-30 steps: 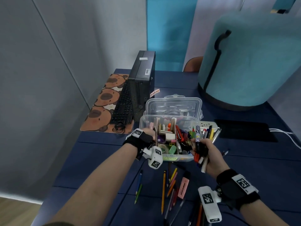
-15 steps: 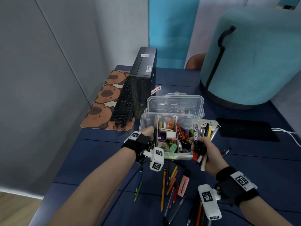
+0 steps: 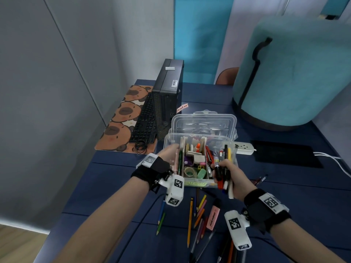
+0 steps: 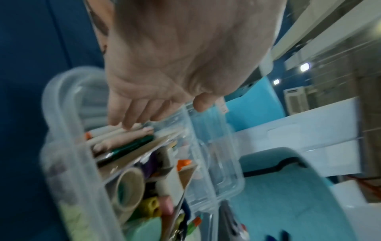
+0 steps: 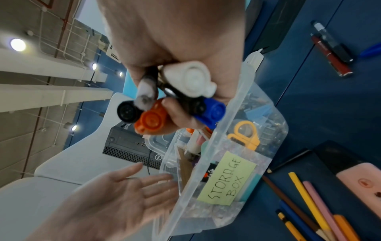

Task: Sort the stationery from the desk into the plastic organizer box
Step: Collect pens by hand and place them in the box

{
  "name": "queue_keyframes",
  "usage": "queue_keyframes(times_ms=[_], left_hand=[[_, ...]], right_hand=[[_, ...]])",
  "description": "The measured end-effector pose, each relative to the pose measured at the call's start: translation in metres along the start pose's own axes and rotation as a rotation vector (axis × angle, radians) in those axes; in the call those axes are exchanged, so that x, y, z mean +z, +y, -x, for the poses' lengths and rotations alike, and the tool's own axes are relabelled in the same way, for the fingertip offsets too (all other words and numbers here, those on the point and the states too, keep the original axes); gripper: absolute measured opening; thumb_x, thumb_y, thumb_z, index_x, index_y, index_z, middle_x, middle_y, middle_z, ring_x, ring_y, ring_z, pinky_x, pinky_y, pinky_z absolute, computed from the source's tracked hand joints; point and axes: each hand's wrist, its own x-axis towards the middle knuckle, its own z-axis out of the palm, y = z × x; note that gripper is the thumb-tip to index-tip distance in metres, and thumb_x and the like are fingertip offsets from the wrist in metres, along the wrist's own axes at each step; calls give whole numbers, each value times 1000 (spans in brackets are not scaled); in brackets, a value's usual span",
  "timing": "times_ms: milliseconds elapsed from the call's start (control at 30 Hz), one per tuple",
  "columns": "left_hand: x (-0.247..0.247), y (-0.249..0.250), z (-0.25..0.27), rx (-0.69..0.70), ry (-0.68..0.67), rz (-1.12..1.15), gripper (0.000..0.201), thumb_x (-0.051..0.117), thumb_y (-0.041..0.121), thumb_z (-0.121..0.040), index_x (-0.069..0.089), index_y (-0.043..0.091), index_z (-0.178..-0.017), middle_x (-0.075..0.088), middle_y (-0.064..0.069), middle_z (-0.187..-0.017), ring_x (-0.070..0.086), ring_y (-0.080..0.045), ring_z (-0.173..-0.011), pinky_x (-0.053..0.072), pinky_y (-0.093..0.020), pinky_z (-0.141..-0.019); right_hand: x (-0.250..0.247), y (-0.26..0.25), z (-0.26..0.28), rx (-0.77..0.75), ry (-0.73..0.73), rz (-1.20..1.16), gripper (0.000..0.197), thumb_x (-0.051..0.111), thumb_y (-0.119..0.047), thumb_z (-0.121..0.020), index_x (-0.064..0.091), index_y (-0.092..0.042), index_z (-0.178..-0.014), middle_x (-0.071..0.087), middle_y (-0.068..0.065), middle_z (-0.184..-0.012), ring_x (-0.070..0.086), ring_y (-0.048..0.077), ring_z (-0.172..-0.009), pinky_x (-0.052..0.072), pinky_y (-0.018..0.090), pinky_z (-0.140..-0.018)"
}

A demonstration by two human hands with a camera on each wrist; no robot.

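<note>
A: What has changed around the organizer box [image 3: 199, 184] in the last second?

B: The left hand [image 3: 169, 152] has gone further into the box's left-hand compartment. Its fingers [image 4: 125, 117] now lie straight and apart on the pencils already stowed [image 4: 125, 146] there, pressing them flat and gripping nothing.

A: And the right hand [image 3: 230, 174]?

B: It has hardly moved. It sits at the box's near right corner, fingers clamped round a bundle of markers and pens [image 3: 221, 168]. The right wrist view shows the marker ends [image 5: 164, 104], black, orange, blue and white, bunched in the fist above the box's rim.

A: So what does that mean for the job?

B: I judge the left hand is settling its last load and that the bundle goes into the box's right side next, where other pens already stand. The box is well filled in its middle sections: a roll of tape [image 3: 189, 172], erasers and small bits.

A: Is much left?

B: Yes. In front of the box, loose pencils [image 3: 190, 217] and a pink highlighter [image 3: 213, 217] lie on the table [image 3: 114, 186], and a few more pens [image 3: 261, 180] lie to the box's right. Sorting is roughly midway, by my reckoning.
</note>
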Motion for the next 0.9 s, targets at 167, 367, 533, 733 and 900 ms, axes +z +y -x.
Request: queue_keyframes(times_ms=[167, 367, 533, 733, 900], left_hand=[[-45, -14, 1, 298, 397, -128, 18, 46, 23, -91, 64, 26, -93, 70, -6, -104, 66, -25, -97, 54, -41, -89], [-57, -58, 4, 109, 106, -230, 43, 56, 28, -94, 49, 8, -131, 61, -8, -122, 63, -21, -100, 57, -34, -74], [-63, -62, 0, 100, 0, -129, 27, 52, 29, -97, 57, 14, -118, 69, -6, -103, 68, -17, -86, 58, -37, -79], [-64, -57, -3, 134, -56, -133, 24, 58, 19, -94, 52, 15, -118, 69, -6, -93, 68, -18, -80, 60, -34, -70], [-65, -56, -3, 127, -71, -128, 23, 56, 16, -95, 51, 15, -118, 68, -7, -97, 68, -17, -81, 60, -37, -71]], right_hand=[[45, -20, -22, 50, -96, 15, 23, 46, -19, -96, 61, -1, -96, 57, 8, -70, 57, 17, -54, 49, 24, -45], [110, -31, -72, 105, -169, 63, 20, 44, -17, -96, 57, -5, -86, 60, 9, -70, 60, 20, -54, 50, 27, -53], [133, -15, -107, 119, -27, 309, 20, 44, -18, -96, 53, -1, -99, 62, 17, -72, 63, 32, -69, 51, 41, -67], [141, 6, -122, 90, 5, 703, 27, 42, -14, -97, 43, -22, -71, 55, 6, -93, 55, 23, -95, 48, 43, -100], [144, 9, -121, 98, -78, 798, 24, 49, -8, -92, 46, -21, -73, 54, 16, -113, 58, 26, -103, 51, 41, -97]])
